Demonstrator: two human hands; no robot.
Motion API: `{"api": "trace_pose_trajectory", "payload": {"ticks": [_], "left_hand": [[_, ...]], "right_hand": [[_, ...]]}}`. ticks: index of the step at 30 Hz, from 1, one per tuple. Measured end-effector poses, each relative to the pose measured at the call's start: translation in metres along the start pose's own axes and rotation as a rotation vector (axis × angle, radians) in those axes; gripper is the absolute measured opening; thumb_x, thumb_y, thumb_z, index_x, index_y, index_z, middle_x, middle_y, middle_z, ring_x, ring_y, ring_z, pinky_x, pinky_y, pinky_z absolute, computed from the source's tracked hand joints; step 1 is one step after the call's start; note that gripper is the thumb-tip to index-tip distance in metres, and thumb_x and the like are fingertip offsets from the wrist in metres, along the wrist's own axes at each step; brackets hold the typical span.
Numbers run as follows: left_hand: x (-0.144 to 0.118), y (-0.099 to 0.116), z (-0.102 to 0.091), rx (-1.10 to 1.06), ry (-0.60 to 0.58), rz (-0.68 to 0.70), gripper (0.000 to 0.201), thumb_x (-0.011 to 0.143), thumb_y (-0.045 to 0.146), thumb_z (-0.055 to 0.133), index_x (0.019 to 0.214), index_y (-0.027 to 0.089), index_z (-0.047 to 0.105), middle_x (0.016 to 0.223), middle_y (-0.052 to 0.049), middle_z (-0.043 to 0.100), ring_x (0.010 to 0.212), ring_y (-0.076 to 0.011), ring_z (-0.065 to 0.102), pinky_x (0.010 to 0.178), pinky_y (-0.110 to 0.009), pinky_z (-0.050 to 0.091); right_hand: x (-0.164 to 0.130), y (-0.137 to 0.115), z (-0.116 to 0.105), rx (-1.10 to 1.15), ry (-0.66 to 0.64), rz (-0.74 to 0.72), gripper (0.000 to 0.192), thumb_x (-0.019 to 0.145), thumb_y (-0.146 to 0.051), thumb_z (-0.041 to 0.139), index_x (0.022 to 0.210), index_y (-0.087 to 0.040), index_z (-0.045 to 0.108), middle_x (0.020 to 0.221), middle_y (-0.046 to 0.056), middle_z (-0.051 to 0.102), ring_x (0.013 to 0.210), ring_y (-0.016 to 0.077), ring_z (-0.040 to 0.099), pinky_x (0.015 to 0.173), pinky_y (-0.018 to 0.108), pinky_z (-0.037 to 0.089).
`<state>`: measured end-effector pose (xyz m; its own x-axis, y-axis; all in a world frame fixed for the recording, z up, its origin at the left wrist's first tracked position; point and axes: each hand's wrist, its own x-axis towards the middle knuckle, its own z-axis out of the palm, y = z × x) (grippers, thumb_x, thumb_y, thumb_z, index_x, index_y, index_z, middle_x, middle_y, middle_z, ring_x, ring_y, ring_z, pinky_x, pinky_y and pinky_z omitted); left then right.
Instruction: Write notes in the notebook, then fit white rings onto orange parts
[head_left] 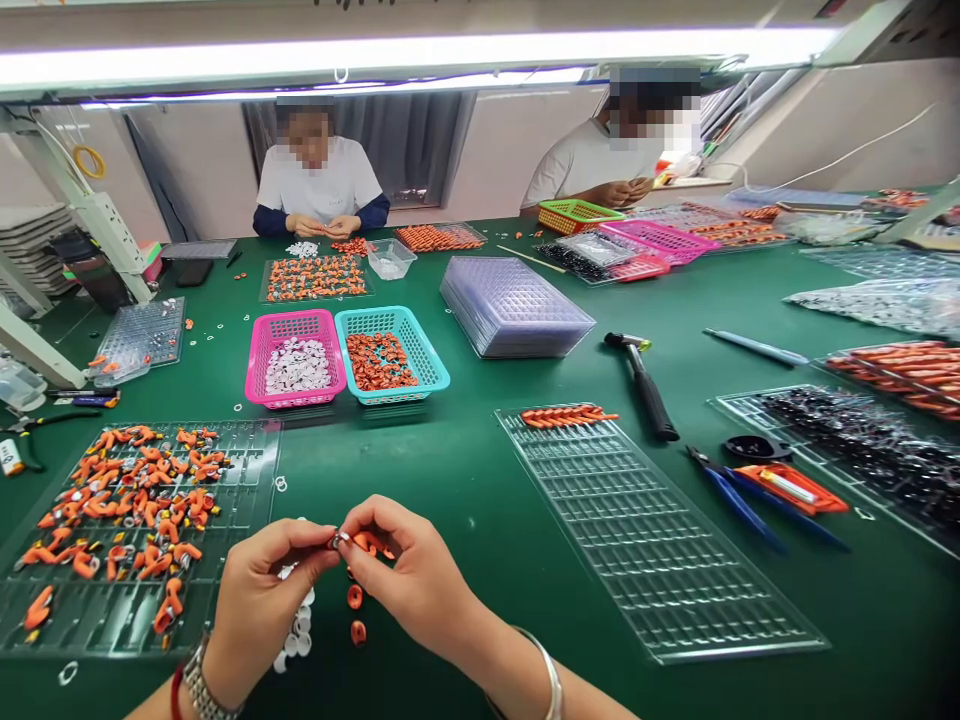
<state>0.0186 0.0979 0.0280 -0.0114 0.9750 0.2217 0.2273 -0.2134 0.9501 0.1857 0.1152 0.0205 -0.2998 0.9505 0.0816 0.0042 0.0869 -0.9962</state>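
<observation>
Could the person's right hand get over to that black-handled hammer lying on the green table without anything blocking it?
Probably yes. The hammer lies in the open beyond the clear tray, which is low and flat. The right hand is busy pinching a small orange part, though.

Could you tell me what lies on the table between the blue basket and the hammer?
In the head view, a stack of clear trays lies between the blue basket and the hammer.

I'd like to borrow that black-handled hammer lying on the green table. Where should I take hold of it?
Grip the hammer around its thick black handle, near the lower end, coming from above. It lies flat with bare table on both sides, and its small metal head points away, toward the stacked trays.
</observation>
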Motion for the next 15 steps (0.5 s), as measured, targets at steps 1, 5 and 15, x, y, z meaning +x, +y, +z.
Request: {"api": "trace_pose_trajectory", "payload": {"ticks": [1,5,15], "left_hand": [[-0.0004,0.0003,-0.0004,0.004,-0.002,0.006,0.022,0.069,0.009,0.078,0.081,0.027,0.081,0.076,0.001,0.08,0.07,-0.0165,0.074,0.066,-0.019,0.06],[-0.0017,0.0013,-0.0022,0.011,-0.018,0.024,0.024,0.07,0.008,0.077,0.082,0.029,0.081,0.075,0.003,0.079,0.068,-0.0148,0.073,0.065,-0.017,0.058],[-0.0025,0.0051,-0.0036,-0.026,-0.041,0.012,0.023,0.069,0.008,0.076,0.08,0.028,0.081,0.07,0.002,0.078,0.063,-0.014,0.071,0.06,-0.016,0.057]], "right_hand": [[0.0,0.0002,-0.0002,-0.001,-0.001,-0.005,0.003,0.08,-0.021,0.06,0.077,-0.021,0.059,0.071,-0.001,0.054,0.06,0.0128,0.051,0.054,0.025,0.046],[0.0004,0.0016,-0.0017,0.018,-0.021,0.001,0.004,0.081,-0.022,0.061,0.078,-0.021,0.058,0.073,-0.001,0.054,0.062,0.0127,0.053,0.055,0.025,0.047],[0.0028,0.0006,-0.0083,0.188,-0.206,0.146,0.022,0.084,-0.038,0.065,0.088,-0.017,0.062,0.073,0.0,0.059,0.062,0.0136,0.057,0.058,0.028,0.049]]}}
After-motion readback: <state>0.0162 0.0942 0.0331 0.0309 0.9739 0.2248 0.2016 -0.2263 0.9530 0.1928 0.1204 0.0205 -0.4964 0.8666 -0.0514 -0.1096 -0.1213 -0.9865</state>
